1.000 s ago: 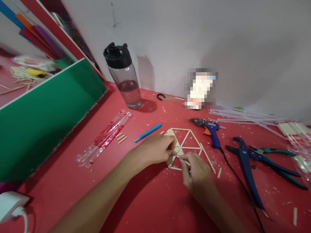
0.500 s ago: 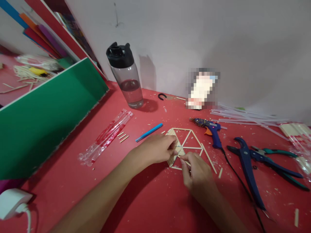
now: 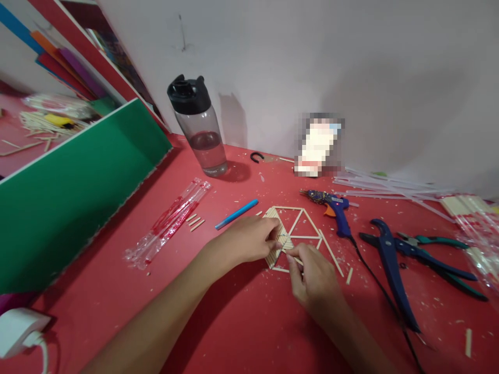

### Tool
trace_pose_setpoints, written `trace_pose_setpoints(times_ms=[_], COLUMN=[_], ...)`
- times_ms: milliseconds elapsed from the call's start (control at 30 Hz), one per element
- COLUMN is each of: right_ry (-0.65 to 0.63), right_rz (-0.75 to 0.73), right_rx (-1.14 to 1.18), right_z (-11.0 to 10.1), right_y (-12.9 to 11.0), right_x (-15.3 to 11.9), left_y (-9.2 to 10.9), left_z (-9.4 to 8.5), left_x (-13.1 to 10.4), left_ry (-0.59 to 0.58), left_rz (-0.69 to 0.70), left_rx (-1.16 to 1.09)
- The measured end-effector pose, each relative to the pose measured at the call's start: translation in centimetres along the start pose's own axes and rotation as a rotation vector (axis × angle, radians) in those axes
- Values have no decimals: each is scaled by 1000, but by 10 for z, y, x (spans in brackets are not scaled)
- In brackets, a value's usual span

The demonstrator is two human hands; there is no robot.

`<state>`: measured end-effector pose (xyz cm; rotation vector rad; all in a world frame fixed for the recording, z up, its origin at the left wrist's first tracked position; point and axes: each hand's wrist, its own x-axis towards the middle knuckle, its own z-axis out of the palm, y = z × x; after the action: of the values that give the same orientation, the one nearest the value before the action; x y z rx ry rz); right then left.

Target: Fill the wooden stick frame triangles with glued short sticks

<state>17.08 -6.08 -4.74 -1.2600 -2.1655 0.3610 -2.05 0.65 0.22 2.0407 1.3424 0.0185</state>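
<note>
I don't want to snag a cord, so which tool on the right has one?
The blue glue gun with the orange trigger: a black cord runs from its handle. The cutter and pliers show none.

Left of your left hand (image 3: 251,239), clear glossy plastic wrappers (image 3: 171,221); under its fingers, matt pale wooden sticks (image 3: 274,221); beyond it, smooth see-through bottle (image 3: 206,140).

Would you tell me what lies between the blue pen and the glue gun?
In the head view, the stick frame lies between the blue pen and glue gun, partly under the left hand.
</note>
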Motion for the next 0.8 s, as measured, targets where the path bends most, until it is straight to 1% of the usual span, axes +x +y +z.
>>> trace_pose_setpoints(times_ms=[67,267,533,667,800], right_ry=[-11,-55,-53,-36,-11], right_rz=[-11,-31,-43,-1,14], right_rx=[-9,-1,-29,20,12], right_z=[0,-2,-3,-2,1], right_y=[1,1,0,0,1], right_x=[0,1,1,-1,-1], left_y=[1,-2,-2,-1,0], left_z=[0,2,1,0,-1], left_x=[0,1,0,0,0], left_ry=[3,6,-5,2,0], left_rz=[-10,29,22,12,20], left_rx=[-4,-14,-15,-11,-5])
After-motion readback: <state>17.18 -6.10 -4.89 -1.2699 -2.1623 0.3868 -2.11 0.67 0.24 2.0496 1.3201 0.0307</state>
